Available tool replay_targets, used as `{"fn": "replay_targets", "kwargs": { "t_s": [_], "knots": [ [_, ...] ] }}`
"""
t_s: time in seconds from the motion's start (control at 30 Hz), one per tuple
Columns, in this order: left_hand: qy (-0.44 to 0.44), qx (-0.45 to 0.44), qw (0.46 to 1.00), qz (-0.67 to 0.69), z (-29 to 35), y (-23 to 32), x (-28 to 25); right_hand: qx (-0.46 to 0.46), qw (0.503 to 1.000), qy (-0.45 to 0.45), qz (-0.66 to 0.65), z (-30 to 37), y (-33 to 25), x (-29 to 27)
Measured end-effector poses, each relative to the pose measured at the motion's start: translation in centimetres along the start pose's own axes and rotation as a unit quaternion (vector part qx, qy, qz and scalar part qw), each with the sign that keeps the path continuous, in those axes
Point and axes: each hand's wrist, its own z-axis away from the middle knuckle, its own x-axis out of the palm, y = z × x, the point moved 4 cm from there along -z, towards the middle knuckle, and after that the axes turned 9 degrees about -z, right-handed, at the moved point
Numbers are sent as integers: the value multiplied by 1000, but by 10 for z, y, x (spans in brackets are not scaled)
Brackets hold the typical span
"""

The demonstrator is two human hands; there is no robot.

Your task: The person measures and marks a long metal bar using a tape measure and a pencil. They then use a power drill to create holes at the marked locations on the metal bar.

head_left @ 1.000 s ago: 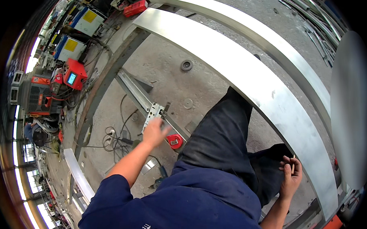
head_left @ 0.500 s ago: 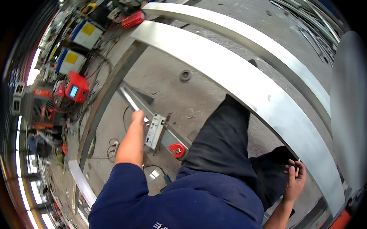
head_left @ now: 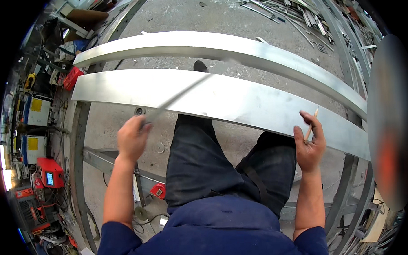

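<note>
My left hand (head_left: 133, 136) is closed around one end of a long, thin grey metal strip (head_left: 180, 93). The strip slants up and right over the nearer silver metal beam (head_left: 252, 99), and motion smears its far end; whether it touches the beam I cannot tell. Over the beam's near edge, toward the right, my right hand (head_left: 311, 141) holds a slim wooden pencil (head_left: 308, 133) between its fingers, one end pointing up. A second silver beam (head_left: 174, 41) lies beyond, roughly parallel to the first.
Under the beams stands a steel frame (head_left: 78, 154). A red tape measure (head_left: 158, 190) sits on its crossbar near my legs. Red and black machines (head_left: 50, 172) with cables line the left side. Scrap metal strips (head_left: 294, 16) lie on the floor at the far right.
My left hand has come up from the crossbar with the metal strip, now over the nearer beam. My right hand, pencil still held, has moved up over the beam. The view has turned.
</note>
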Motion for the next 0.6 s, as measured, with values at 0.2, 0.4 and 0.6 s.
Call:
{"fn": "replay_targets", "kwargs": {
  "t_s": [0.2,0.4,0.6],
  "knots": [
    [-88,262,961,14,-89,107,66,-69,985,-96,123,-37,33,22],
    [-67,311,948,22,-133,120,117,-28,972,-153,178,-32,99,23],
    [-50,211,966,138,-125,93,132,-25,983,-99,156,-22,118,29]
  ]
}}
